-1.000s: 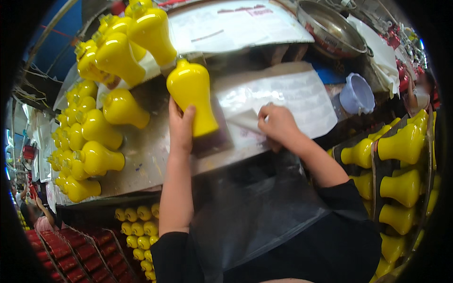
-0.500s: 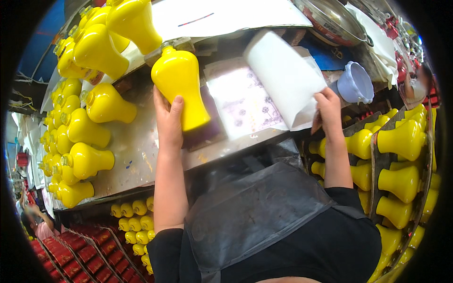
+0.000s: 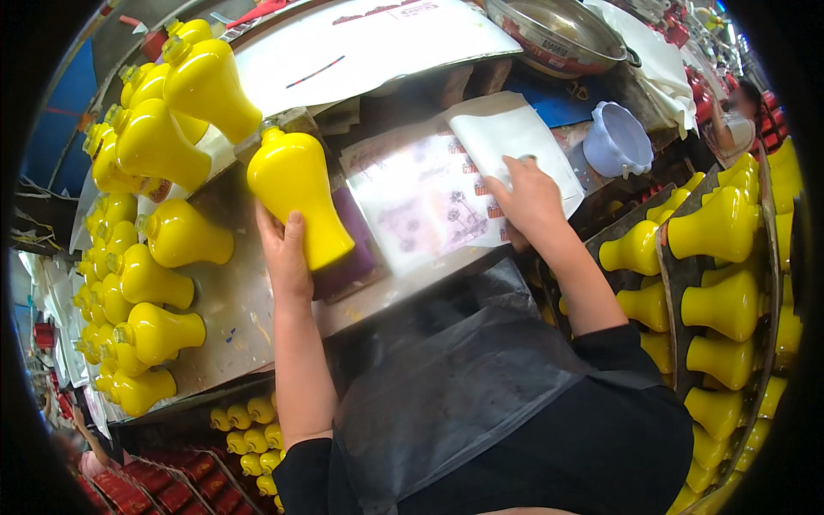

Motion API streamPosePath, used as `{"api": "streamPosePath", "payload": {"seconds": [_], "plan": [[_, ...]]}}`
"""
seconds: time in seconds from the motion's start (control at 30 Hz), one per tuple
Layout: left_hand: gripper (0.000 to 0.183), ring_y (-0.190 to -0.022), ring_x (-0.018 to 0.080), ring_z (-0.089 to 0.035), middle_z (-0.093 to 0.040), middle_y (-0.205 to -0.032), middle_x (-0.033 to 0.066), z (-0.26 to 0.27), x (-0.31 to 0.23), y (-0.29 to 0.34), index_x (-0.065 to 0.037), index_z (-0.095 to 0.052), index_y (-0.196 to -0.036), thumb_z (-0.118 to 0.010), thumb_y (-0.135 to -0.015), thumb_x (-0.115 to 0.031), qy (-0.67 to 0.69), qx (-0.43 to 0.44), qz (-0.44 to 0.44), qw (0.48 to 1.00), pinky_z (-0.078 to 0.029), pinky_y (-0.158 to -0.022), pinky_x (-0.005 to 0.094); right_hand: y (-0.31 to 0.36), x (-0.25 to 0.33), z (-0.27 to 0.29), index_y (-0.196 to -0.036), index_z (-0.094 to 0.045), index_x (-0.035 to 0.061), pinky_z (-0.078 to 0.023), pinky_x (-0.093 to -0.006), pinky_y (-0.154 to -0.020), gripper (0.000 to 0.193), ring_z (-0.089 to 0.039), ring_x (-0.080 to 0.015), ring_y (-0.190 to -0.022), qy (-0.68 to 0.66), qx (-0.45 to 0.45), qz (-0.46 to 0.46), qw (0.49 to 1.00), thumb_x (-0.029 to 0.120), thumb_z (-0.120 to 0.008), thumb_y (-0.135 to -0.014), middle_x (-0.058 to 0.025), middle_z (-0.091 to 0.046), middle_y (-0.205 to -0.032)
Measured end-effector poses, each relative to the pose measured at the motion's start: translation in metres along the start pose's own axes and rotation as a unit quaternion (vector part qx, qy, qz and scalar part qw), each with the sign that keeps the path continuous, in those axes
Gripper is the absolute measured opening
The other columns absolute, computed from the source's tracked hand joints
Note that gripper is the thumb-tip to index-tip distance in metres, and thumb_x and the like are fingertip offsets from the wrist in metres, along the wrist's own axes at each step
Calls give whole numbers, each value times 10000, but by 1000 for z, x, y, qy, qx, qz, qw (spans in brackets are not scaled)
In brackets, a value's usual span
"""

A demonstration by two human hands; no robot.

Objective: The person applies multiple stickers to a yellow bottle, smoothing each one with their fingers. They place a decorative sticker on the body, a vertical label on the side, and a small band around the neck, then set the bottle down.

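The left hand [image 3: 287,257] grasps the yellow bottle [image 3: 296,193], left of the centre of the frame, its thumb on the near face. The bottle leans with its neck toward the upper left. The right hand [image 3: 530,202] lies on the white sheet [image 3: 493,137] and the prints [image 3: 412,206], right of the centre; whether its fingers pinch an edge, I cannot tell. To handle the paper well, I would take one edge only, lightly – a crease could spoil the prints. The left grip should be firm but gentle, because the glossy surface may slip or take marks.
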State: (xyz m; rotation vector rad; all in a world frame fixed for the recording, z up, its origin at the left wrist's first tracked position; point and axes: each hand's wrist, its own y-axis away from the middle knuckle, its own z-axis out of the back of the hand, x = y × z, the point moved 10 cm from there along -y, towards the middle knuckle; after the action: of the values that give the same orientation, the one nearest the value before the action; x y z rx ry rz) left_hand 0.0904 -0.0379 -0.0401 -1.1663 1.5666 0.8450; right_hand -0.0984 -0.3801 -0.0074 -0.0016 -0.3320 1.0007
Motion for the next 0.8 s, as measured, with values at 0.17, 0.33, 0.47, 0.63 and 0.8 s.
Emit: {"api": "streamPosePath", "payload": {"seconds": [0.17, 0.33, 0.47, 0.63, 0.8], "plan": [[752, -1358, 269, -504, -493, -1491, 151, 0, 0, -1, -45, -255, -1623, -650, -1000, -189, 2, 3, -5, 1000, -386, -1169, 392, -40, 15, -26, -936, -730, -26, -562, -497, -863, 304, -709, -424, -959, 84, 134, 27, 987, 264, -650, -891, -274, -705, -1013], [766, -1380, 276, -491, -477, -1511, 158, 5, 3, -1, -44, -233, -1629, -646, -999, -182, -4, -11, -4, 1000, -374, -1180, 398, -72, -72, 62, -986, -739, 13, -542, -534, -886, 232, -692, -439, -976, 147, 7, -102, 984, 127, -582, -859, -267, -714, -1004], [770, -1401, 281, -478, -452, -1537, 162, 4, 3, -3, -46, -223, -1632, -643, -1001, -179, 2, 0, -15, 1000, -376, -1181, 400, -60, -108, 123, -1100, -705, 56, -526, -535, -911, 266, -679, -445, -1018, 151, -71, -118, 979, 132, -559, -891, -253, -712, -1053], [761, -1417, 287, -465, -430, -1559, 162, 2, 3, -2, -46, -225, -1631, -638, -1004, -173, 25, 14, -12, 1000, -374, -1185, 400, -36, -109, 181, -1187, -731, 86, -550, -423, -841, 295, -726, -374, -921, -3, -175, -111, 978, 238, -621, -959, -221, -738, -997], [752, -1407, 298, -475, -435, -1553, 167, 3, 3, -1, -49, -229, -1630, -626, -1007, -188, -9, 3, -15, 1000, -378, -1182, 408, -51, -125, 181, -1124, -743, 12, -516, -290, -762, 275, -660, -123, -819, -305, -180, -104, 929, 245, -661, -1001, -38, -725, -883]]}}
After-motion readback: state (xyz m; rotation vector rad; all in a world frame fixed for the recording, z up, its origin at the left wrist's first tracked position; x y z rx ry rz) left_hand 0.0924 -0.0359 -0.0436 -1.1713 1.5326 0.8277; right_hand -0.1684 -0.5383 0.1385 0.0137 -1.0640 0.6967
